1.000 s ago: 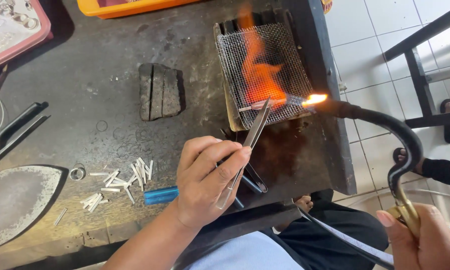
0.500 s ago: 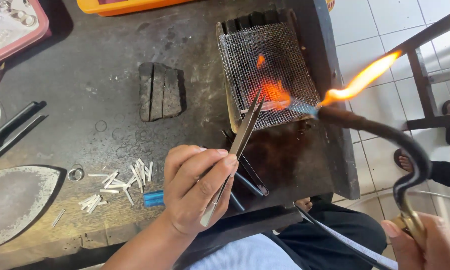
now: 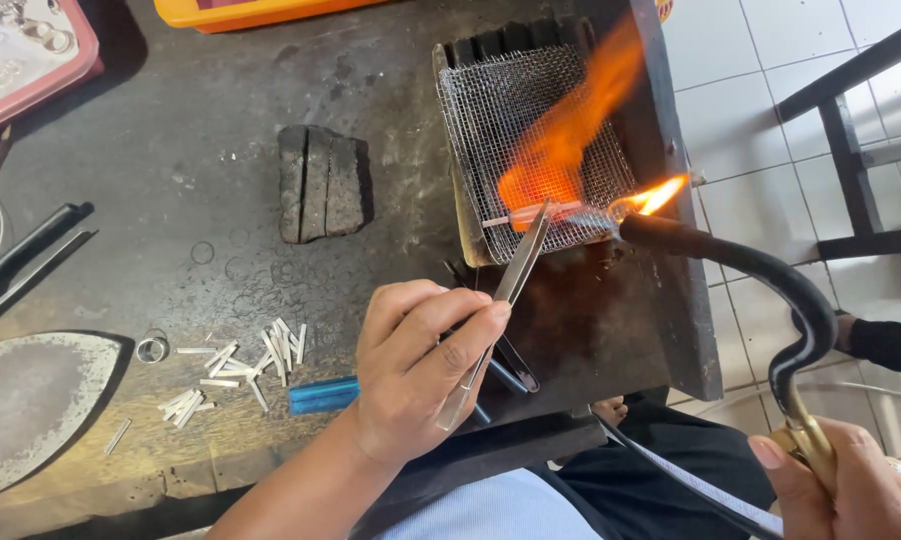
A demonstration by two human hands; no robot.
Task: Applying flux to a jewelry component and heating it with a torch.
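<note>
Dark workbench (image 3: 171, 180), tweezers (image 3: 501, 300) pointing up-right

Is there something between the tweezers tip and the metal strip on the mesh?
Nothing visible. The tweezers in the left hand reach the strip on the mesh directly; only the flame plays over it.

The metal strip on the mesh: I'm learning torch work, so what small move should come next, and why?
Probably steady the tweezers in the left hand, since their tips meet the strip where the torch flame glows orange on the wire mesh.
</note>
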